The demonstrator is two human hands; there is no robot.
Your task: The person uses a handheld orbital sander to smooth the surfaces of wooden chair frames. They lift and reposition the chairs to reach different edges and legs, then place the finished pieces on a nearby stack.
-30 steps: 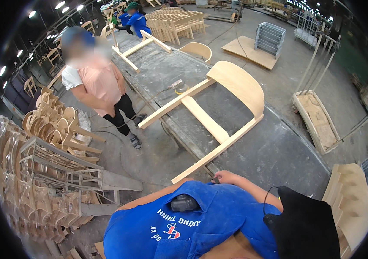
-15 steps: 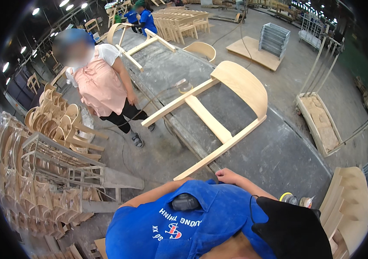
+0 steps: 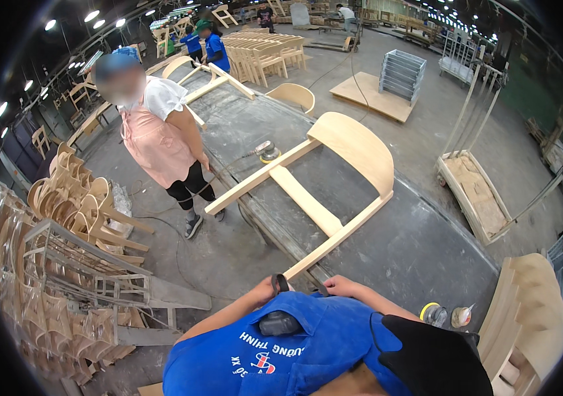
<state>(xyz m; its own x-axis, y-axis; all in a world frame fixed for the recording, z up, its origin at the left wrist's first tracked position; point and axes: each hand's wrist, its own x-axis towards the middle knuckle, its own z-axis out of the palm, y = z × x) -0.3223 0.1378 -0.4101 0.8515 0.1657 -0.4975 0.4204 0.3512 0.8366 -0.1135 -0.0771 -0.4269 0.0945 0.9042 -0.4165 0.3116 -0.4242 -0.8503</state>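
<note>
Nearest, a blue work shirt (image 3: pixel 341 323) is seen with a black object (image 3: pixel 280 324) tucked in its chest pocket, and a black sheet-like flap (image 3: pixel 430 356) is hung beside it on the right. Just ahead, a looped black strap (image 3: pixel 281 283) is held by the left hand (image 3: pixel 266 289), its fingers curled. A narrow dark strip (image 3: pixel 323 289) is pinched by the right hand (image 3: pixel 342 286), its fingertips drawn together; whether strap and strip are one piece cannot be told. Near the left hand, one leg end of a pale wooden chair frame (image 3: pixel 304 200) is projected over the edge of a long dark-grey table (image 3: pixel 420 244), on which the frame is laid, its broad curved backrest turned away. At the near right, a yellow-rimmed round sander (image 3: pixel 433 315) is set on the table, with curved pale wooden panels (image 3: pixel 526 303) stacked beyond its end. Past the frame's left rail, a corded sander (image 3: pixel 269 153) is placed. Across the table's left edge, a person in a pink apron (image 3: pixel 152 148) is seen standing. Farther off, another pale wooden frame (image 3: pixel 215 84) is laid on the table, and grey metal crates (image 3: pixel 401 76) are stacked on a flat wooden board (image 3: pixel 360 92).
</note>
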